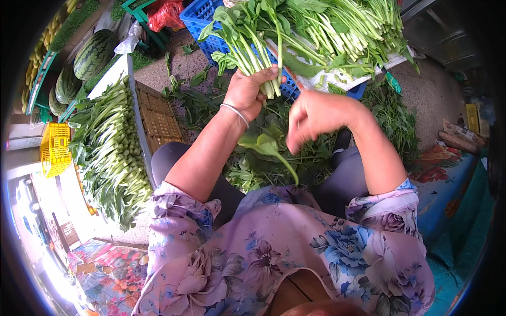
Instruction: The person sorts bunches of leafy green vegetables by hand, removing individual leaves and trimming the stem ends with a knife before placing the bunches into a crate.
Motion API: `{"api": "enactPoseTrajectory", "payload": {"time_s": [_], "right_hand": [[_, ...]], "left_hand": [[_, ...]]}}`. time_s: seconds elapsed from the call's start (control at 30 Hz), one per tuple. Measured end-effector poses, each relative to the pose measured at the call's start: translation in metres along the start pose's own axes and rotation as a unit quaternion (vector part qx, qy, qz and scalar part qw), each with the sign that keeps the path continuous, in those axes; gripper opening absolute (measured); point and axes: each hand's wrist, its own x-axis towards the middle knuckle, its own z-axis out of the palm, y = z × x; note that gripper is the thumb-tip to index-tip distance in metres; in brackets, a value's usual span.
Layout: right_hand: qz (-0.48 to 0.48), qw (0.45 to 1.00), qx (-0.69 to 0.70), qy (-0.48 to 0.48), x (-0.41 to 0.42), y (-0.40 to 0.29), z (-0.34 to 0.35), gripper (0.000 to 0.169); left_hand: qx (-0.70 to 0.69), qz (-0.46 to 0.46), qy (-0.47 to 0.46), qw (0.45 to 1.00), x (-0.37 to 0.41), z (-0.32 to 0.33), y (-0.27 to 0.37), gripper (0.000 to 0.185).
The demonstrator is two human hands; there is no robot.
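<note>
My left hand [251, 89] grips a bunch of leafy green stems [253, 59], their pale cut ends towards me and their leaves pointing away. To its right, my right hand [312, 118] is blurred, its fingers bent downward; whether they hold anything I cannot tell. A single leaf with a curved stalk [272, 152] appears below and between the hands, above the pile of loose greens [253, 170] on the ground. Beyond my hands a large heap of leafy stems [348, 31] lies on a white board [348, 81] over a blue plastic crate [197, 19].
At the left, stacked leafy stems [114, 158] lie beside a brown crate [158, 114]. Watermelons [95, 55] and bananas [51, 27] are further up left, with a yellow basket [57, 148] below them. Wooden pieces [460, 136] and a flower-patterned cloth [438, 170] are at the right.
</note>
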Motion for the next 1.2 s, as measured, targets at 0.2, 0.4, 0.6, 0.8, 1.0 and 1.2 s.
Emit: {"api": "enactPoseTrajectory", "payload": {"time_s": [0.2, 0.4, 0.6, 0.8, 1.0, 1.2], "right_hand": [[-0.114, 0.907, 0.205, 0.349, 0.02, 0.026, -0.015, 0.036], [-0.186, 0.847, 0.144, 0.477, 0.041, 0.038, -0.006, 0.034], [-0.188, 0.797, -0.154, 0.553, 0.042, 0.032, 0.009, 0.023], [-0.162, 0.849, -0.048, 0.501, 0.047, 0.038, 0.008, 0.019], [-0.221, 0.825, 0.2, 0.48, 0.05, 0.039, 0.0, 0.019], [-0.106, 0.922, 0.152, 0.339, 0.026, 0.027, -0.003, 0.02]], "left_hand": [[0.044, -0.021, -0.022, 0.999, -0.006, 0.005, -0.002, 0.015], [0.054, -0.027, -0.048, 0.997, -0.005, 0.004, -0.004, 0.014], [0.014, -0.061, 0.005, 0.998, -0.005, 0.001, -0.007, 0.027], [0.027, -0.062, -0.019, 0.998, -0.002, -0.002, -0.009, 0.027], [0.012, -0.027, 0.006, 1.0, -0.003, 0.0, -0.005, 0.022], [-0.014, 0.085, 0.093, 0.992, -0.005, 0.004, 0.018, 0.016]]}}
